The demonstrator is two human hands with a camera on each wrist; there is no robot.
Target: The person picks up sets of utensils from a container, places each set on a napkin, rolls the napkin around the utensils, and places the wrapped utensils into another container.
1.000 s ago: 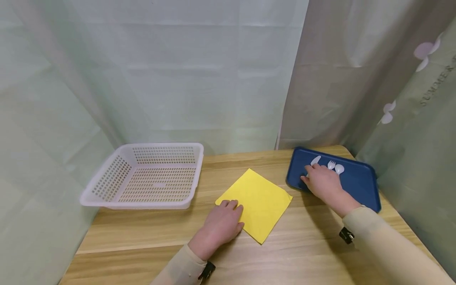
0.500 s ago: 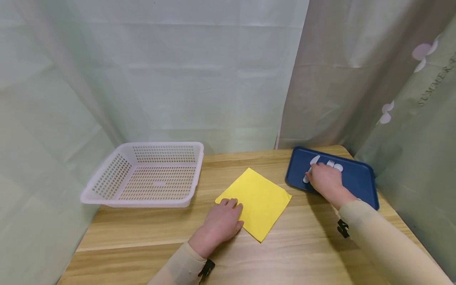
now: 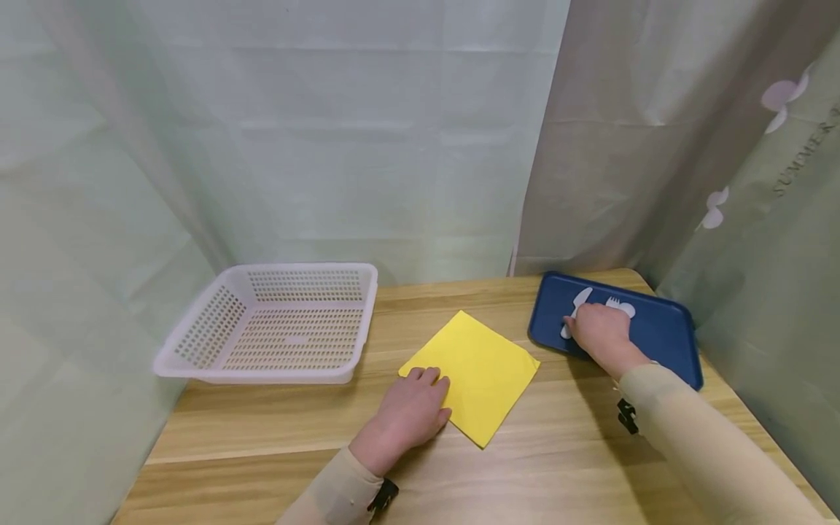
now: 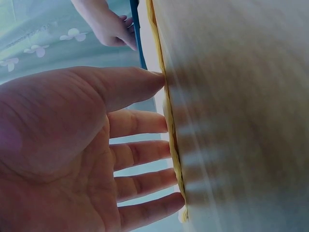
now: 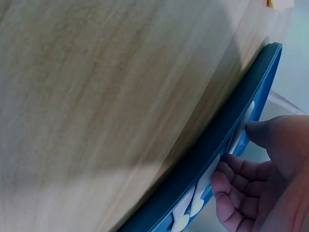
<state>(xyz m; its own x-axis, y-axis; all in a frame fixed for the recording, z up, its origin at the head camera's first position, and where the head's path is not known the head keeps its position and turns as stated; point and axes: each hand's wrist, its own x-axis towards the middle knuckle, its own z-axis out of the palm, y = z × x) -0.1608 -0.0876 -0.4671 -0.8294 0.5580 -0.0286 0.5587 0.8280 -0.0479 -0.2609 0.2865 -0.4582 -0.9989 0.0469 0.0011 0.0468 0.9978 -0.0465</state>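
My left hand (image 3: 410,408) lies on the left corner of a folded yellow napkin (image 3: 482,379). In the left wrist view, its straight fingertips touch the napkin's edge (image 4: 170,125). Over a blue tray (image 3: 663,335), my right hand (image 3: 602,332) reaches down with bent fingers. A white plastic knife (image 3: 582,297) lies on the tray beside my thumb. A white fork (image 3: 613,302) and a white spoon (image 3: 628,310) lie side by side, their handles hidden by the hand. The right wrist view shows my thumb against the knife (image 5: 241,128) and fingertips at the fork (image 5: 206,178), with a gap between.
A white perforated basket (image 3: 289,375) stands at the back left of the wooden table (image 3: 525,474). Pale curtains (image 3: 367,146) hang close behind the table and along both sides. The tray sits near the table's right edge.
My right hand has drawn its thumb and fingers closer together and settled lower, so more of the knife shows and less of the spoon. My left hand and the napkin stay in place.
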